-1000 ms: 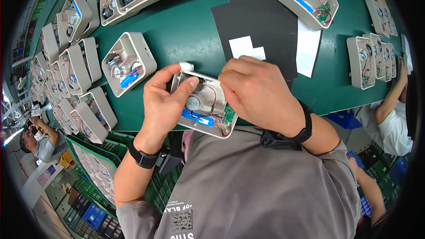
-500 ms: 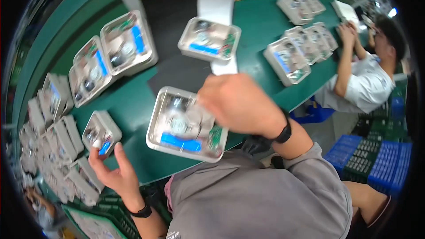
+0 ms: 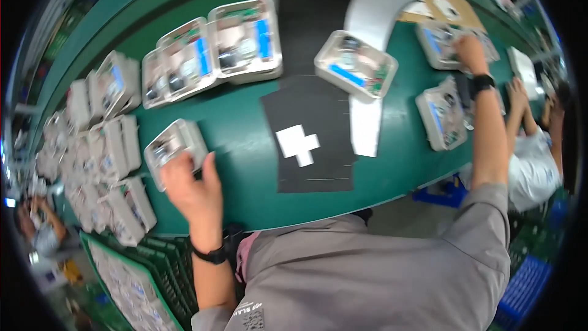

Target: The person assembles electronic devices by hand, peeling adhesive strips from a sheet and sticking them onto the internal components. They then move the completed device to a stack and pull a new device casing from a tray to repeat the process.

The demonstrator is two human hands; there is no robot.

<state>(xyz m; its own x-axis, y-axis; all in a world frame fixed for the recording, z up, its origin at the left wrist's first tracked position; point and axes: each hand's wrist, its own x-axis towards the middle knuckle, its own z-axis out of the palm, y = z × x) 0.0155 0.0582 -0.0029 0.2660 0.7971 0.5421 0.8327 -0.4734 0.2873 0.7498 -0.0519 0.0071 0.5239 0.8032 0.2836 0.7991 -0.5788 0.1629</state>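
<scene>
beige casings [image 3: 195,139] lie at left hand [image 3: 193,193] and right hand [image 3: 471,53].

The left hand [image 3: 195,195], left of the frame's centre, holds its thumb [image 3: 211,170] apart from its fingers [image 3: 174,170]; the right arm [image 3: 492,138] stretches toward the upper right.

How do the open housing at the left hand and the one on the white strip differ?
The left housing is partly hidden by the left hand; the strip housing shows fully, blue bar included. The left housing sits on green tabletop; the strip housing lies across the white strip. Both are pale, open-topped and hold parts.
</scene>
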